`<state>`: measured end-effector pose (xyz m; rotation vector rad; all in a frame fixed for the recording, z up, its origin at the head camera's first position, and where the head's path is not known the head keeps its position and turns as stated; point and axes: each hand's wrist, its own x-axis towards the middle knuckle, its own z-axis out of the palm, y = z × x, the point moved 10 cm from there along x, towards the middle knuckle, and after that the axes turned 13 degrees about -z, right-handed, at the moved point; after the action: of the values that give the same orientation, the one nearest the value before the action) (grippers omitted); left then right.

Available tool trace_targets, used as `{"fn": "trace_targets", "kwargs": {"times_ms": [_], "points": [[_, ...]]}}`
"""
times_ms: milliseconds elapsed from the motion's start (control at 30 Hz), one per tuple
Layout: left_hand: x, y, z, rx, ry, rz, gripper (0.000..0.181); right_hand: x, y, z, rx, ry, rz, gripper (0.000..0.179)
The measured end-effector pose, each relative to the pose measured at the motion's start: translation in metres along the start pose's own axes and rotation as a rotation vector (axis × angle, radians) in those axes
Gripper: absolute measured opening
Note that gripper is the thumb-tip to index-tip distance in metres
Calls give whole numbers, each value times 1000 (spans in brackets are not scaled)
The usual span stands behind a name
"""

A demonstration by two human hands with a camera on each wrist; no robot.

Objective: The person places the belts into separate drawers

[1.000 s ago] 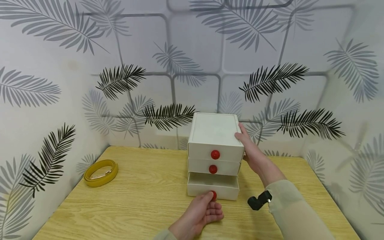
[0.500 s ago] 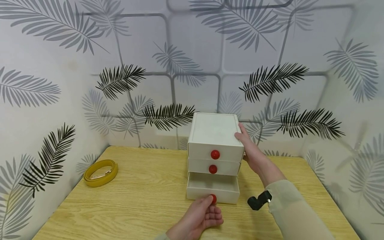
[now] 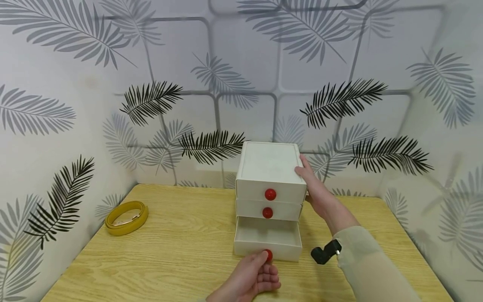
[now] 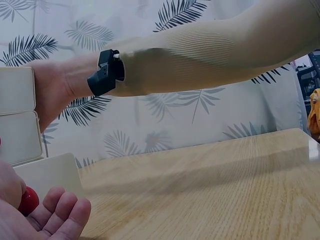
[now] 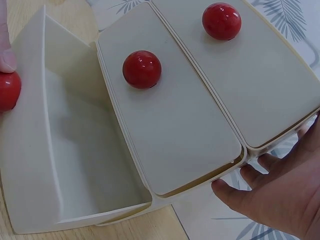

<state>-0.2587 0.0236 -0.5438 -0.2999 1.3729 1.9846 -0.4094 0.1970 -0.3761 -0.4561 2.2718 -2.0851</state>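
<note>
A small white drawer cabinet [image 3: 269,163] with red round knobs stands on the wooden table. Its bottom drawer [image 3: 279,250] is pulled out, and the right wrist view shows nothing inside the visible part of that drawer. My left hand [image 3: 250,274] pinches the bottom drawer's red knob [image 3: 268,254], thumb against its near left side. The upper two drawers, each with its own knob [image 5: 142,69], are closed. My right hand [image 3: 318,191] rests against the cabinet's right side, thumb at the top edge; several fingertips touch the side wall in the right wrist view.
A coiled yellow belt [image 3: 127,218] with a metal buckle lies at the table's left edge. Leaf-patterned walls stand behind and beside the wooden table [image 3: 181,251]. A black wrist camera [image 3: 326,252] is strapped to the right sleeve.
The bottom drawer has slid farther out toward me, with my left hand moving back along with its knob. My right hand and the cabinet body have stayed in place.
</note>
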Motion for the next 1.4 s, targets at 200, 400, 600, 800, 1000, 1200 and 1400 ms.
{"fn": "trace_targets", "kwargs": {"times_ms": [200, 400, 600, 800, 1000, 1200, 1400], "points": [[-4, -5, -1, -9, -29, -39, 31, 0, -1, 1, 4, -1, -2, 75], [-11, -6, 1, 22, -67, -33, 34, 0, -2, 2, 6, -3, -5, 75], [-15, -9, 1, 50, -79, -34, 35, 1, -3, 2, 3, -3, -4, 74], [-19, -12, -1, 68, -55, -48, 36, 1, -2, 2, 5, -5, -2, 74], [-23, -14, -4, 108, -23, -52, 39, 1, -2, 0, 9, 1, -8, 75], [-25, -16, -6, 151, -1, -71, 41, 0, -1, 1, 10, 0, -11, 75], [-28, -18, -7, 182, 22, -71, 42, 0, -1, 0, 13, -2, -8, 76]]}}
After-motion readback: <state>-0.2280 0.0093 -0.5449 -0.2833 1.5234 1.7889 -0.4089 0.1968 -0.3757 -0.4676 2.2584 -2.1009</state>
